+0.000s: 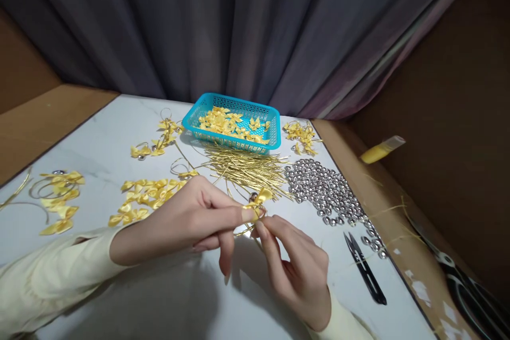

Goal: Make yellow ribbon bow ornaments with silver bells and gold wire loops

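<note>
My left hand (191, 220) and my right hand (295, 268) meet at the middle of the white table (111, 127). Both pinch a small yellow ribbon bow (261, 197) with a gold cord loop and a little silver bell at their fingertips. The left thumb and forefinger press on the bow from the left. Fingers of the right hand close on the cord just below it. A pile of gold cords (247, 167) lies right behind the hands.
A turquoise basket (235, 141) holding yellow bows stands at the back. Silver bells (324, 188) are heaped at right, with black thread snips (364, 268) in front of them. Loose bows (145, 199) and finished ones (59, 194) lie at left. Scissors (466, 281) rest off the table's right edge.
</note>
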`<state>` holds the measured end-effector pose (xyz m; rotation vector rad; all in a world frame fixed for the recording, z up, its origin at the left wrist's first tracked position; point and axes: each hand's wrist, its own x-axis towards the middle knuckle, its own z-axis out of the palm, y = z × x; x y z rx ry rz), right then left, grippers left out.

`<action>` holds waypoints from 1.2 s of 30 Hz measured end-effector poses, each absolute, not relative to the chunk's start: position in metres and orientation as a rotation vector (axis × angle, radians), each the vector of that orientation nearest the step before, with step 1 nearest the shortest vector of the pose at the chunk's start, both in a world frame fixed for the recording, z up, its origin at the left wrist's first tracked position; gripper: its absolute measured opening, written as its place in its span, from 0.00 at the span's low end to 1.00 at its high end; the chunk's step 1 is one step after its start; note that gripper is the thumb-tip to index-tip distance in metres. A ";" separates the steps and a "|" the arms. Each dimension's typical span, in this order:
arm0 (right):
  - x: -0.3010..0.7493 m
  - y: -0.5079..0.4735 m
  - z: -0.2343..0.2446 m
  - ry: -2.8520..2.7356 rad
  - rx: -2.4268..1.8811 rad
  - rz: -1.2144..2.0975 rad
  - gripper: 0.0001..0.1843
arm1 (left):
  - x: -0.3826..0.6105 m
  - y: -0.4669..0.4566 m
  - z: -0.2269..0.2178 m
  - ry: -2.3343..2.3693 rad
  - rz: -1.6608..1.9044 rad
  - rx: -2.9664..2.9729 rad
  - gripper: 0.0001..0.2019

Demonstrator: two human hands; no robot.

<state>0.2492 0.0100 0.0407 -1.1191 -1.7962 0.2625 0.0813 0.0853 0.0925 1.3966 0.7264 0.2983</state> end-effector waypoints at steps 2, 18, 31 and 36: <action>0.250 0.009 0.041 -1.807 -1.124 0.251 0.10 | 0.083 0.086 0.092 0.699 0.305 1.360 0.20; 0.253 0.011 0.038 -1.890 -1.075 0.184 0.12 | 0.086 0.088 0.092 0.660 0.300 1.266 0.16; 0.249 0.007 0.037 -1.849 -1.091 0.178 0.11 | 0.086 0.083 0.094 0.576 0.265 1.166 0.15; 0.250 0.007 0.039 -1.813 -1.091 0.209 0.11 | 0.087 0.081 0.094 0.575 0.251 1.170 0.15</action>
